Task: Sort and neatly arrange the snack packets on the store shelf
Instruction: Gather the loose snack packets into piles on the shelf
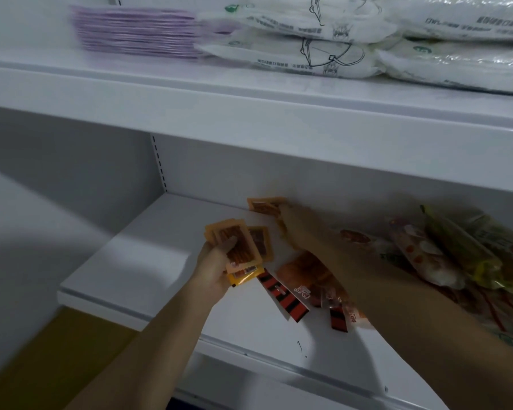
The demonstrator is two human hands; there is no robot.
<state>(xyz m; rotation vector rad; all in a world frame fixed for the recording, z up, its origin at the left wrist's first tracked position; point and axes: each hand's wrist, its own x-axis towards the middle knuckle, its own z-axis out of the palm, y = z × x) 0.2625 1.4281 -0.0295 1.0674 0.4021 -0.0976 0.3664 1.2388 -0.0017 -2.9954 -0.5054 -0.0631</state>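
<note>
On the lower white shelf [148, 261], toward its middle, the left hand [216, 261] grips a small stack of orange snack packets [237, 247], its thumb laid across the top packet's clear window and its fingers curled underneath; a yellow-orange packet [245, 276] sticks out just below the stack. Further back, near the shelf's rear wall, the right hand [293, 229] reaches to another orange packet [264, 206] and touches it, but motion blur hides whether its fingers are pinching it or only resting there, so I cannot tell how they lie. Between the two forearms, loose red-and-black striped packets [282, 297] and a larger orange bag [305, 273] lie scattered flat on the shelf. To the right, partly behind the right forearm, a jumbled heap of bigger bags [456, 250] in yellow, green and clear wrap leans against the back. On the upper shelf [249, 93] sit a stack of purple flat packs [137, 32] and, beside it, piled white bags [323, 39] printed with line drawings.
</note>
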